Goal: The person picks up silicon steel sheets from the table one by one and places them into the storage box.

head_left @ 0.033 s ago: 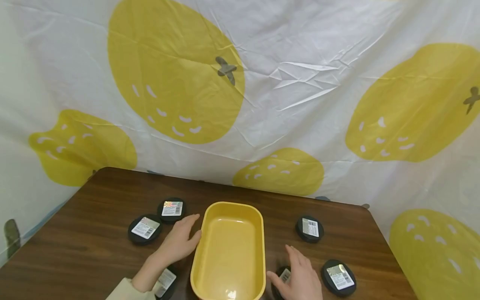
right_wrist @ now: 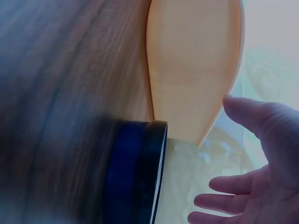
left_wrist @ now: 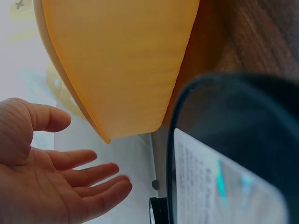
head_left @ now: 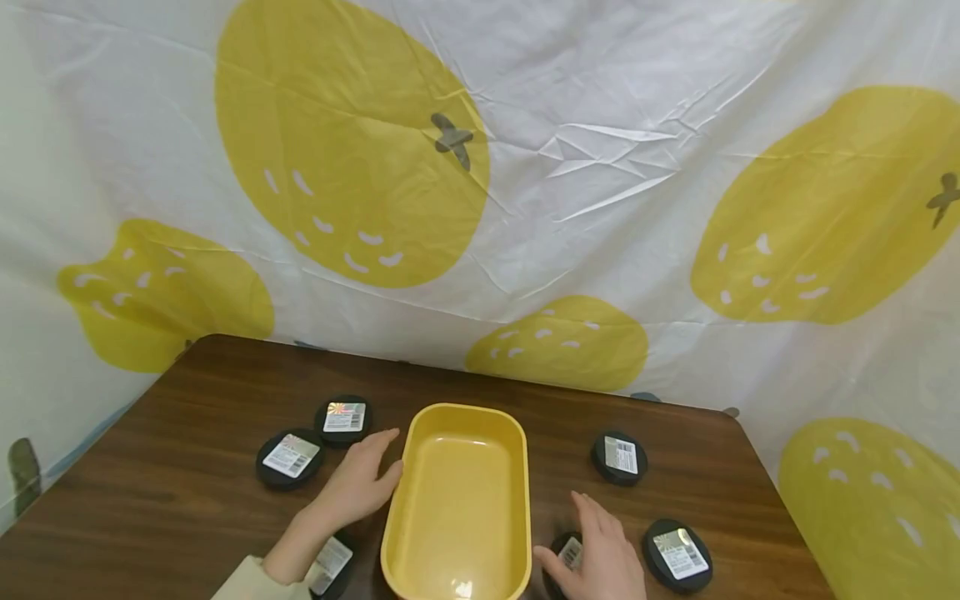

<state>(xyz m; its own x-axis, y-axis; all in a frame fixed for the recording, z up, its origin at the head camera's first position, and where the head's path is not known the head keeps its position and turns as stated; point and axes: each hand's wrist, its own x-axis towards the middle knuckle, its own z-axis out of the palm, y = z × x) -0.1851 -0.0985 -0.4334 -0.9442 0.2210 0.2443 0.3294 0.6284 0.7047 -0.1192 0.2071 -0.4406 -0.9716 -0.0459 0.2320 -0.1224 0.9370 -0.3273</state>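
Observation:
A yellow rectangular tray [head_left: 456, 500] with rounded corners and nothing inside stands on the dark wooden table. My left hand [head_left: 363, 479] is held at its left side, fingers loosely extended; in the left wrist view the hand [left_wrist: 65, 172] shows its palm and grips nothing. On the right, my right hand [head_left: 602, 550] hovers over a black round container [head_left: 568, 552] with a white label, partly hiding it. The right thumb overlaps the tray's rim in the right wrist view, the other fingers [right_wrist: 229, 204] spread. Another labelled black container [head_left: 330, 568] lies partly under my left forearm.
Two black round containers lie left of the tray, a nearer one [head_left: 291, 458] and a farther one [head_left: 343, 418]. Two more lie to the right, one farther back [head_left: 619, 457] and one near the front [head_left: 678, 556]. A lemon-print curtain [head_left: 585, 208] hangs behind the table [head_left: 225, 400].

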